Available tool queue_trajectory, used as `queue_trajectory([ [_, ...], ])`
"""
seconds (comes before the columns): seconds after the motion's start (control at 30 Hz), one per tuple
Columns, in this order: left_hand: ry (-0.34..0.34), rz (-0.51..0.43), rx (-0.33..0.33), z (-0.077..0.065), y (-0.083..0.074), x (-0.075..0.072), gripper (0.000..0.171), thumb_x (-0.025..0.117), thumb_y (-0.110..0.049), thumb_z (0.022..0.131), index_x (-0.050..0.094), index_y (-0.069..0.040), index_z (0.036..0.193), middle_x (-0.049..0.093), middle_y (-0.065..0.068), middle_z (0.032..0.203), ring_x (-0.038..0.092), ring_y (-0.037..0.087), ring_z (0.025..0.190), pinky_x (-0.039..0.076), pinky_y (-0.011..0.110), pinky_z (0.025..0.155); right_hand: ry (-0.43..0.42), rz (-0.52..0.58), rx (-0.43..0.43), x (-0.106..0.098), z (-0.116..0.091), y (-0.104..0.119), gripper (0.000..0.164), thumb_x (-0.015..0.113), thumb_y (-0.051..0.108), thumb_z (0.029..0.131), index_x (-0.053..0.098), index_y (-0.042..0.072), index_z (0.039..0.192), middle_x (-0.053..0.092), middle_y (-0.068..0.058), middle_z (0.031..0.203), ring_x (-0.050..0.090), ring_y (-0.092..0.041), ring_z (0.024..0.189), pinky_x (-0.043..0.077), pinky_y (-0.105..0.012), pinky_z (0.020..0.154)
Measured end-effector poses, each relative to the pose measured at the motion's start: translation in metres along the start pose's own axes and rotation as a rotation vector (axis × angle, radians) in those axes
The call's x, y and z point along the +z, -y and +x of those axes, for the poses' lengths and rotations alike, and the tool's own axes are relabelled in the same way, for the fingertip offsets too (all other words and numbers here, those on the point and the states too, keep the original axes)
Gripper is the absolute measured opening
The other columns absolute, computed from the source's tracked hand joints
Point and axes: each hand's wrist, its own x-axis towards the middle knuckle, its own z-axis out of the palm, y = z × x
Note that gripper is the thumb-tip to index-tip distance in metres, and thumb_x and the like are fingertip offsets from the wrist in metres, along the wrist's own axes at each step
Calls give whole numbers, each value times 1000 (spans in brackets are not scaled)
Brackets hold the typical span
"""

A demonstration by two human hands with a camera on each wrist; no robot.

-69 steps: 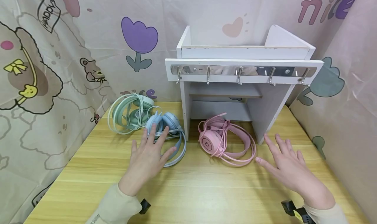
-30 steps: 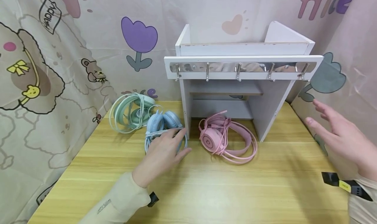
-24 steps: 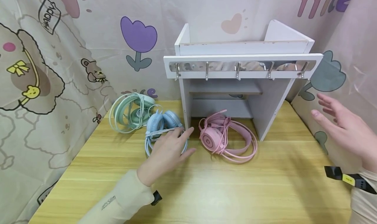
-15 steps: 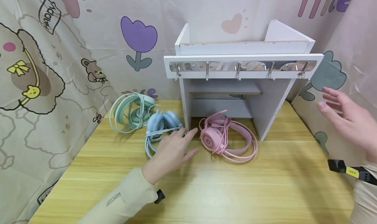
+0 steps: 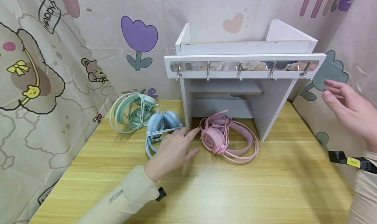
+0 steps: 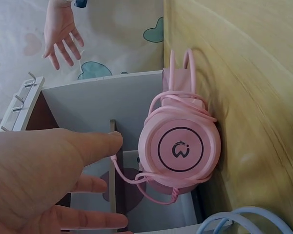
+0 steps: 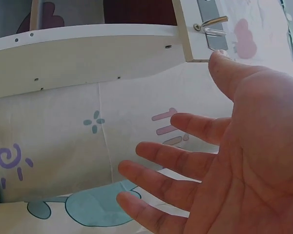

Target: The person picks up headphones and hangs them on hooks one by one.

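My left hand (image 5: 173,148) hovers with spread fingers over the right part of the blue headphones (image 5: 156,124), hiding some of their band. Just past its fingertips lies a pair of pink headphones (image 5: 213,139), cable looped round it, at the foot of the white shelf. In the left wrist view the round pink earcup (image 6: 180,148) faces the camera, apart from the thumb. My right hand (image 5: 351,111) is raised beside the shelf's right end, fingers extended and palm inward, holding nothing. Green headphones (image 5: 132,114) with a wound cable lie at the back left.
A white shelf unit (image 5: 271,109) stands at the back of the wooden table (image 5: 235,194). Across its front runs a rail with several metal hooks (image 5: 240,70). Patterned cloth (image 5: 97,27) hangs behind and at both sides.
My left hand has shifted right from over the middle of the blue headphones toward the pink ones. My right hand has risen and moved right, away from the table. The headphones have stayed put.
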Motion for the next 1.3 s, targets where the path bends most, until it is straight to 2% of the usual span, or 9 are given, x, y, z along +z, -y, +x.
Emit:
queue_trajectory([
  [0.1, 16, -1, 8, 0, 0, 0, 69, 75, -51, 99, 55, -16, 155, 71, 16, 130, 74, 34, 107, 64, 47, 73, -39, 33, -47, -1, 5, 1, 57, 39, 32, 117, 29, 12, 169, 55, 14, 156, 55, 3, 141, 29, 6, 88],
  [0.17, 20, 0, 14, 1, -1, 1, 68, 75, -50, 99, 55, -16, 155, 71, 15, 132, 74, 34, 109, 64, 48, 75, -69, 64, -81, -2, 9, 2, 53, 40, 29, 117, 35, 11, 167, 53, 37, 133, 53, 28, 110, 32, 5, 84],
  [0.2, 20, 4, 17, 1, -2, 2, 68, 75, -50, 99, 55, -17, 155, 71, 15, 134, 74, 34, 110, 64, 48, 76, -81, 75, -93, -2, 11, 3, 51, 40, 27, 117, 37, 11, 165, 48, 43, 122, 47, 33, 94, 33, 5, 79],
  [0.3, 20, 2, 29, 2, -4, 6, 65, 76, -48, 99, 57, -17, 152, 70, 14, 134, 73, 33, 110, 64, 49, 77, -104, 120, -114, -5, 18, 9, 47, 38, 25, 117, 41, 13, 162, 49, 43, 118, 50, 34, 93, 37, 6, 78],
  [0.57, 29, 23, 65, 6, -9, 10, 65, 76, -49, 99, 57, -17, 152, 70, 13, 132, 74, 29, 106, 64, 43, 79, -104, 202, -107, -15, 36, 21, 31, 34, 27, 118, 48, 43, 141, 54, 39, 113, 55, 28, 93, 43, 4, 77],
  [0.83, 29, 36, 83, 8, -14, 11, 58, 75, -49, 99, 58, -20, 147, 70, 11, 130, 72, 29, 100, 62, 43, 74, -80, 216, -108, -26, 58, 21, 26, 32, 31, 118, 48, 42, 135, 56, 37, 112, 57, 25, 91, 45, 2, 74],
  [0.93, 38, 37, 90, 9, -15, 13, 55, 76, -48, 99, 59, -21, 143, 70, 11, 128, 71, 28, 97, 62, 42, 74, -59, 212, -85, -30, 64, 21, 36, 30, 34, 117, 48, 32, 149, 62, 21, 128, 57, 23, 97, 45, 1, 74],
  [1.03, 48, 46, 98, 10, -16, 13, 54, 75, -48, 99, 58, -21, 142, 69, 10, 127, 70, 27, 95, 62, 40, 74, -33, 191, -51, -33, 68, 25, 51, 28, 40, 117, 38, 22, 164, 55, 2, 152, 56, 20, 105, 45, 2, 75],
  [1.3, 31, 83, 132, 10, -18, 19, 52, 76, -49, 99, 62, -20, 139, 68, 6, 115, 65, 21, 87, 56, 32, 65, -4, 203, -37, -38, 81, 36, 54, 30, 42, 117, 37, 21, 167, 42, -6, 167, 55, 8, 117, 47, 1, 75],
])
